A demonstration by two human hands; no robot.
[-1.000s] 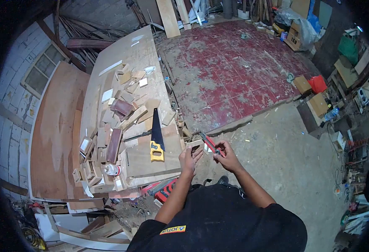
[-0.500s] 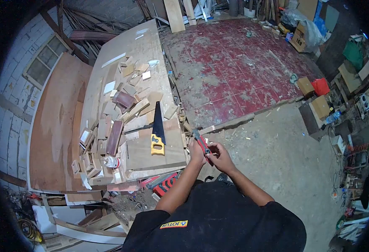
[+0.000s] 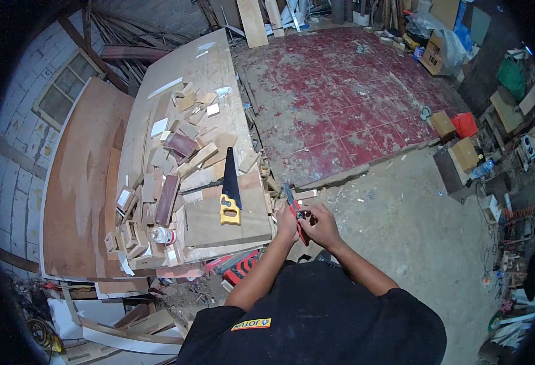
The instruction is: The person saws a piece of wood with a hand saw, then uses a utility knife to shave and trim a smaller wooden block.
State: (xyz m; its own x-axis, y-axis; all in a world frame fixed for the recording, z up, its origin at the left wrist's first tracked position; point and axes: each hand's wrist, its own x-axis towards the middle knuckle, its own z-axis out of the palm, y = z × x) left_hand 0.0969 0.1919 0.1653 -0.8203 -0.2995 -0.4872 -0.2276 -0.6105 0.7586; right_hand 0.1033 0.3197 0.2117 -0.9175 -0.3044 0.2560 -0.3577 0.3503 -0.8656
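A red-and-black hand tool [image 3: 294, 210] with a grey metal tip, perhaps pliers or a cutter, is held in front of my chest, its tip pointing away from me. Wrapped around its left side is my left hand [image 3: 287, 224]. My right hand [image 3: 322, 226] has its bent fingers at the middle of the tool, pinching around a dark part of it; the fingertips are partly hidden. Left of my hands, a handsaw [image 3: 230, 207] with a yellow handle and black blade lies on a wooden board [image 3: 252, 225] at the bench's near end.
Wood offcuts [image 3: 197, 158] and a clear-and-white bottle [image 3: 163, 235] crowd the workbench [image 3: 212, 64]. A red-and-black case [image 3: 240, 267] sits below its near edge. Beyond the concrete floor [image 3: 389, 219] rises a raised red-tiled floor [image 3: 340, 91]. Cardboard boxes [image 3: 464, 155] stand at the right.
The tool has turned slightly and its red handle end reaches lower. My right hand has shifted a little up and right, its fingers now bent over the tool's middle. The handsaw stays put.
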